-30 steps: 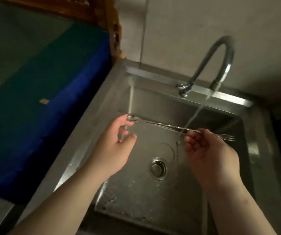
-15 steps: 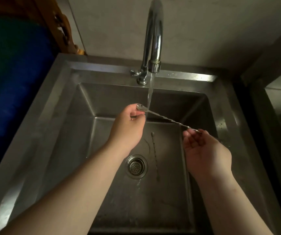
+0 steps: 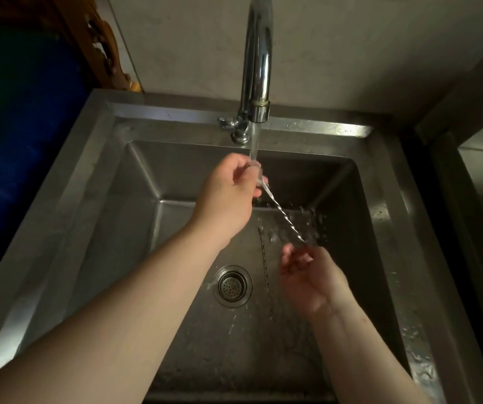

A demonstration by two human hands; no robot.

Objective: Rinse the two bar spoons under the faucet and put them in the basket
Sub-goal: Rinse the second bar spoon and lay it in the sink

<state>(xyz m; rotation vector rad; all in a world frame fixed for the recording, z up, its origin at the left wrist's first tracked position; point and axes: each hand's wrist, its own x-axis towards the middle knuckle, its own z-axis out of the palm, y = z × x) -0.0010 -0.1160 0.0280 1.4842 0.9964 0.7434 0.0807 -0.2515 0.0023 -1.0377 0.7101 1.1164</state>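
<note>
A long, thin steel bar spoon with a twisted stem [image 3: 284,218] is held slantwise over a square stainless-steel sink [image 3: 135,217], its upper end directly under the stream of water [image 3: 254,145] falling from a tall curved chrome faucet [image 3: 256,68]. The left hand [image 3: 228,196] grips that upper end, fingers curled and pressed together around it; the water breaks over them, so the spoon's tip there is hard to make out. The right hand [image 3: 310,281] holds the lower end, its fingers [image 3: 288,256] bent in and pinching the stem, and whatever lies beyond the pinch is hidden by the hand. Spray scatters just above the right hand. A second thin twisted steel bar spoon [image 3: 264,262] lies on the sink floor, between the right hand and the round perforated drain strainer [image 3: 232,284]; its ends are dim and unclear. Both bare forearms reach in from the bottom edge. The faucet's top is cut off by the frame. To the left sits a dark blue surface [image 3: 15,141] and carved brown wood [image 3: 97,45], both in shadow.
</note>
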